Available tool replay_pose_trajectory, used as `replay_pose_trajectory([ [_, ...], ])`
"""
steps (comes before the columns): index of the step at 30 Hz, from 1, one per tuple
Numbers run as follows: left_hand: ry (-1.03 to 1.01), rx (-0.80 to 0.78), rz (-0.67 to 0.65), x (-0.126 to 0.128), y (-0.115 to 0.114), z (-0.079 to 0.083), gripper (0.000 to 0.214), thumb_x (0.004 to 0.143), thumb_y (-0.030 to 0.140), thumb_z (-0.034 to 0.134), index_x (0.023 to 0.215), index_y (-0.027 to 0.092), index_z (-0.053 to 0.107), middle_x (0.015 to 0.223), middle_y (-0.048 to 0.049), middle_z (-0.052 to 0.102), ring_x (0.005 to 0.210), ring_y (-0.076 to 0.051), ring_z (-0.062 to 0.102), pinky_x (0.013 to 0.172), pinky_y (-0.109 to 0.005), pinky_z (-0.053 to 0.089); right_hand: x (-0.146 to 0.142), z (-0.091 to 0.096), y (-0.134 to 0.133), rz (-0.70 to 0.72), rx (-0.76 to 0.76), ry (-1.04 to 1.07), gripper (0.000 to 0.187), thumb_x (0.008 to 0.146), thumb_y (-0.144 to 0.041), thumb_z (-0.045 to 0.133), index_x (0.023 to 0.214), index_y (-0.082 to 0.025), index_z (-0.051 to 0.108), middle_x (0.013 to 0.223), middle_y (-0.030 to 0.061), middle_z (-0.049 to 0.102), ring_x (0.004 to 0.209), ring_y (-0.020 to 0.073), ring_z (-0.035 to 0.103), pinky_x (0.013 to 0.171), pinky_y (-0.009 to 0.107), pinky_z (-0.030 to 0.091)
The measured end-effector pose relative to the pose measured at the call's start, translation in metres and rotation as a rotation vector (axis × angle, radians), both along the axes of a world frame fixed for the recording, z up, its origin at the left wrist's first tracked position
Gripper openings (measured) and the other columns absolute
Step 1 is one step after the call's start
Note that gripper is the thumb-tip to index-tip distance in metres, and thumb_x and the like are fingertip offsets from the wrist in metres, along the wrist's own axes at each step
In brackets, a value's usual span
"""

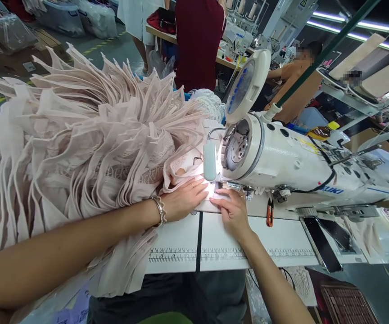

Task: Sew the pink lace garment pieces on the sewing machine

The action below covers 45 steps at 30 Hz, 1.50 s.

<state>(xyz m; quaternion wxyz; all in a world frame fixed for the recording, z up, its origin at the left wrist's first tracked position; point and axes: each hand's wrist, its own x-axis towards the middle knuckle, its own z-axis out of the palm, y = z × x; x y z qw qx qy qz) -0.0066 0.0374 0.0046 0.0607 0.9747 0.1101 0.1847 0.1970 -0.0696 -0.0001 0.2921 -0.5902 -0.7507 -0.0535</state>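
in the head view, pale pink fabric [110,130] lies heaped on the worktop [177,243], left of the sewing machine [275,148]. the left hand [186,198] rests palm down at its edge, the right hand [233,209] just beside; whether either grips it, i cannot tell.

garment pile [96,135] left of sewing machine [278,153], snips [269,216] on table [177,234] before machine, phone [320,245] right of snips
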Motion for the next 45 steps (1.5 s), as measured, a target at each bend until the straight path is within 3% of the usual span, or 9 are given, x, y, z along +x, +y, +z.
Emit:
replay_pose_trajectory([
  [11, 0.017, 0.019, 0.006, 0.001, 0.003, -0.007, 0.044, 0.085, -0.003, 0.042, 0.123, 0.012, 0.055, 0.137, -0.0180, 0.057, 0.131, -0.029, 0.050, 0.107, -0.048, 0.041, 0.002, -0.005, 0.002, 0.070, 0.008, 0.011, 0.042, 0.089, -0.002, 0.046, 0.104, -0.029, 0.074, 0.114, 0.0021, 0.075, 0.112, 0.0199, 0.065, 0.100, 0.041, 0.051],
  [17, 0.013, 0.063, 0.065, 0.004, 0.003, -0.002, 0.021, 0.097, 0.009, 0.044, 0.113, 0.011, 0.058, 0.136, -0.0174, 0.057, 0.128, -0.029, 0.051, 0.102, -0.044, 0.044, 0.004, -0.006, 0.005, 0.049, -0.053, -0.040, 0.046, 0.084, 0.001, 0.042, 0.108, -0.024, 0.071, 0.122, 0.0046, 0.072, 0.115, 0.0200, 0.064, 0.101, 0.039, 0.050],
  [21, -0.012, 0.068, 0.107, 0.010, 0.001, -0.001, 0.020, 0.100, 0.013, 0.043, 0.113, 0.014, 0.058, 0.133, -0.0155, 0.059, 0.122, -0.027, 0.053, 0.097, -0.042, 0.045, 0.006, -0.006, 0.008, 0.022, -0.083, -0.092, 0.047, 0.082, 0.000, 0.040, 0.109, -0.023, 0.071, 0.124, 0.0055, 0.071, 0.113, 0.0211, 0.065, 0.098, 0.038, 0.050],
  [28, -0.021, 0.250, 0.111, 0.014, -0.004, 0.002, 0.030, 0.098, 0.001, 0.035, 0.095, 0.010, 0.062, 0.090, -0.0105, 0.064, 0.082, -0.021, 0.056, 0.078, -0.036, 0.042, 0.009, -0.005, 0.015, 0.020, -0.142, -0.091, 0.050, 0.081, 0.000, 0.040, 0.113, -0.024, 0.070, 0.126, 0.0053, 0.070, 0.113, 0.0206, 0.064, 0.098, 0.037, 0.049],
  [37, -0.010, 0.300, 0.136, 0.015, -0.004, -0.002, 0.026, 0.096, 0.000, 0.040, 0.088, 0.010, 0.063, 0.084, -0.0093, 0.060, 0.080, -0.022, 0.053, 0.073, -0.035, 0.035, 0.008, -0.004, 0.014, -0.067, -0.341, -0.214, 0.064, 0.083, 0.001, 0.033, 0.134, -0.022, 0.062, 0.143, 0.0071, 0.059, 0.123, 0.0227, 0.058, 0.111, 0.044, 0.033],
  [41, 0.027, 0.280, 0.150, 0.017, -0.003, 0.001, 0.019, 0.096, 0.007, 0.048, 0.086, 0.010, 0.063, 0.084, -0.0094, 0.061, 0.084, -0.024, 0.054, 0.076, -0.037, 0.034, 0.006, -0.002, 0.013, -0.082, -0.362, -0.292, 0.064, 0.082, 0.003, 0.032, 0.136, -0.019, 0.060, 0.143, 0.0092, 0.059, 0.123, 0.0241, 0.057, 0.111, 0.046, 0.031],
  [45, 0.090, 0.244, 0.204, 0.019, -0.004, 0.003, 0.017, 0.097, 0.025, 0.059, 0.094, 0.010, 0.064, 0.091, -0.0107, 0.063, 0.090, -0.026, 0.054, 0.081, -0.039, 0.035, 0.002, 0.000, 0.015, -0.123, -0.370, -0.327, 0.063, 0.082, 0.003, 0.033, 0.136, -0.016, 0.058, 0.139, 0.0110, 0.062, 0.121, 0.0257, 0.057, 0.107, 0.045, 0.035],
])
